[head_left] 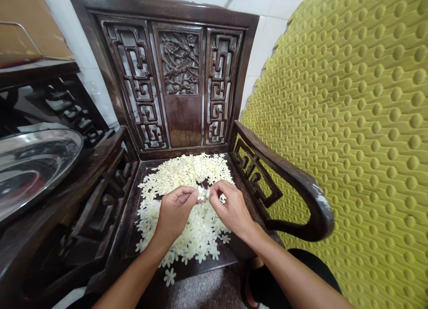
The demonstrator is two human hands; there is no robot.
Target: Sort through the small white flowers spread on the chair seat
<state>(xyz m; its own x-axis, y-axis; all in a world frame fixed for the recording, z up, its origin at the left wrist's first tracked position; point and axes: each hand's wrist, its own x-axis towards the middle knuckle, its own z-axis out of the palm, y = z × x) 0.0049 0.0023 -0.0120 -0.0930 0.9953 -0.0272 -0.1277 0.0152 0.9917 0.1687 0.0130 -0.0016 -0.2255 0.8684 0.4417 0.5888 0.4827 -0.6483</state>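
Note:
Small white five-petalled flowers (197,226), plainly artificial or cut in look, cover the dark wooden chair seat (220,257) in a loose heap. Above the heap, my left hand (177,208) pinches a small white flower (201,193) between thumb and fingers. My right hand (230,206) faces it from the right, thumb and forefinger pressed together on a pale flower piece (207,194). The two pieces are close together, and I cannot tell whether they are joined. One loose flower (170,277) lies near the seat's front edge.
The carved chair back (183,117) rises behind the flowers, with a curved armrest (290,179) on the right. A shiny metal tray (72,150) stands at the left beside a darker armrest. A yellow-green bumpy mat (361,121) fills the right side.

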